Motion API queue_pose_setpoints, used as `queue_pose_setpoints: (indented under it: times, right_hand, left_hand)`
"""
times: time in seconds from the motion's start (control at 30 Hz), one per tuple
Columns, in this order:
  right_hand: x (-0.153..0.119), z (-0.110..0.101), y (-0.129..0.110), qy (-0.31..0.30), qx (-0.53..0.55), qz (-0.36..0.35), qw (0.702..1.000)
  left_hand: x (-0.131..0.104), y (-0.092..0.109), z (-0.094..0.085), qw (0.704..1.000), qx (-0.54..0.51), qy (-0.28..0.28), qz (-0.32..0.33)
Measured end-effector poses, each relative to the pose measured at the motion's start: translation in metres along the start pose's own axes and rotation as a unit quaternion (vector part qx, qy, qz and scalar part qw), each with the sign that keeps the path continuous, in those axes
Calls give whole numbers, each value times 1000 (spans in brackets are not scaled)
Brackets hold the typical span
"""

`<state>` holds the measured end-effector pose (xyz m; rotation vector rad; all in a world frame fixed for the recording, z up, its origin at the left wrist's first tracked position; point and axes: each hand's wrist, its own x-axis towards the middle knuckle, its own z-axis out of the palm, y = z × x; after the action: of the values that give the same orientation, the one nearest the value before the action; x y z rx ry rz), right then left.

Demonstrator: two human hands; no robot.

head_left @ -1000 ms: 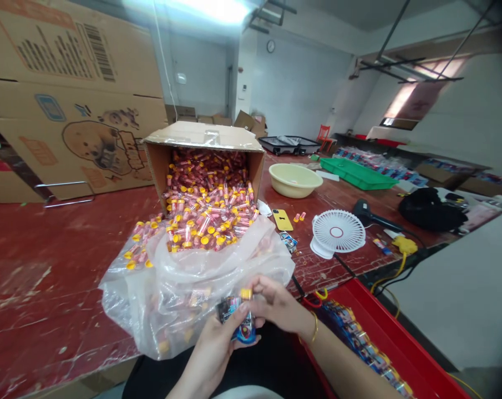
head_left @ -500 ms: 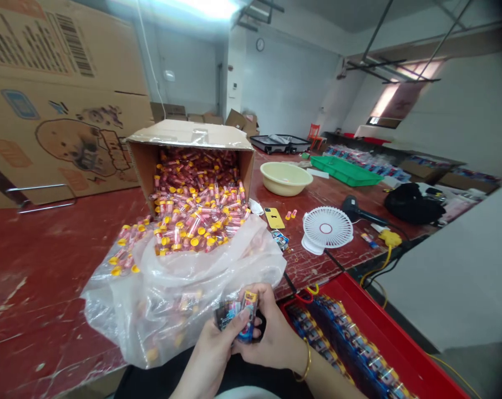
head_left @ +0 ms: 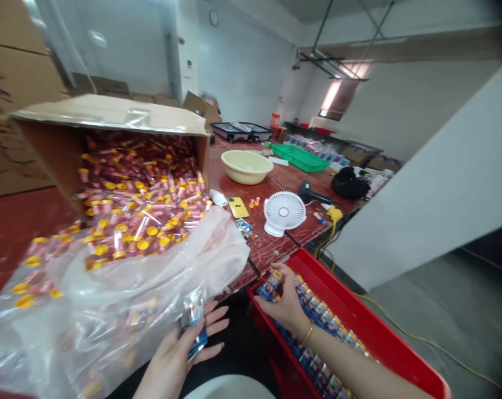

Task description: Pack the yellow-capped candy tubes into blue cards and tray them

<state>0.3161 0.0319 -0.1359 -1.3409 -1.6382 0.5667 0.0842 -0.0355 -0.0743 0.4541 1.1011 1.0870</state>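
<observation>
Shiny blue and silver printed packets [head_left: 197, 332] lie in my left hand [head_left: 178, 346], pinned under the thumb while the other fingers spread out. My right hand [head_left: 290, 305] reaches over the far left end of a red tray [head_left: 400, 352]. Its fingers curl round a small blue printed pack with a yellow top [head_left: 272, 284]. Rows of similar packs [head_left: 317, 310] fill part of the tray. To the left, a carton [head_left: 109, 113] lies on its side, spilling small clear tubes with yellow caps and pink contents [head_left: 138, 221] onto a plastic bag [head_left: 151, 299].
A white fan [head_left: 284, 212], a yellow phone [head_left: 238, 207] and a cream basin [head_left: 246, 167] stand on the red table [head_left: 271, 249]. Beyond are a black hairdryer-shaped tool [head_left: 313, 194] and a green tray [head_left: 300, 158]. A yellow cable [head_left: 329, 233] hangs off the edge.
My hands have parted. The right one has carried a pack from in front of me to the red tray, while the left keeps the packets. The view has turned right.
</observation>
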Motion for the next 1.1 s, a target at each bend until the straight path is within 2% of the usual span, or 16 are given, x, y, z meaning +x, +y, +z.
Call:
queue_pose_setpoints:
  times: [0.03, 0.1, 0.17, 0.2, 0.33, 0.43, 0.53, 0.6, 0.7, 0.77, 0.83, 0.9, 0.97, 1.03, 1.1]
  right_hand:
    - [-4, -17, 29, 15, -91, 28, 995]
    - [-15, -48, 81, 7, -257, 124, 959]
    - [-24, -67, 117, -8, -343, 195, 919]
    - [-25, -71, 130, -10, -359, 213, 909]
    - [-13, -61, 150, -2, -367, 232, 901]
    - [-4, -52, 156, 0, -367, 252, 895]
    - [-7, -56, 153, 4, -368, 259, 893]
    - [-11, -58, 137, 16, -355, 211, 911]
    - [-5, -45, 88, 29, -266, 37, 963]
    - [14, -22, 41, -1, -160, -88, 983]
    - [43, 14, -11, -58, -53, -173, 982]
    - [80, 59, -62, -121, 13, -190, 974]
    - [120, 108, -105, -189, 18, -136, 972]
    - [157, 154, -135, -197, 2, -92, 976]
    - [184, 191, -150, -191, -17, -41, 981]
  left_hand:
    - [3, -2, 0, 1000, 13, -6, -2]
    - [8, -7, 1, 999, 43, -10, -3]
    - [13, -9, 3, 998, 65, -8, -10]
    - [14, -10, 4, 997, 71, -7, -17]
    - [17, -8, 6, 997, 69, 8, -24]
    - [17, -6, 6, 999, 43, 15, -15]
    - [17, -6, 6, 999, 25, 2, -23]
    - [16, -7, 7, 999, 33, -2, -24]
    - [13, -8, 8, 998, 57, 11, 6]
    - [10, -7, 7, 997, 69, 24, 33]
    - [8, -4, 2, 995, 75, 35, 49]
    - [4, -1, -7, 994, 81, 53, 56]
    - [1, 2, -16, 992, 87, 69, 63]
    - [-2, 4, -26, 990, 90, 80, 73]
    - [-5, 6, -33, 988, 91, 91, 82]
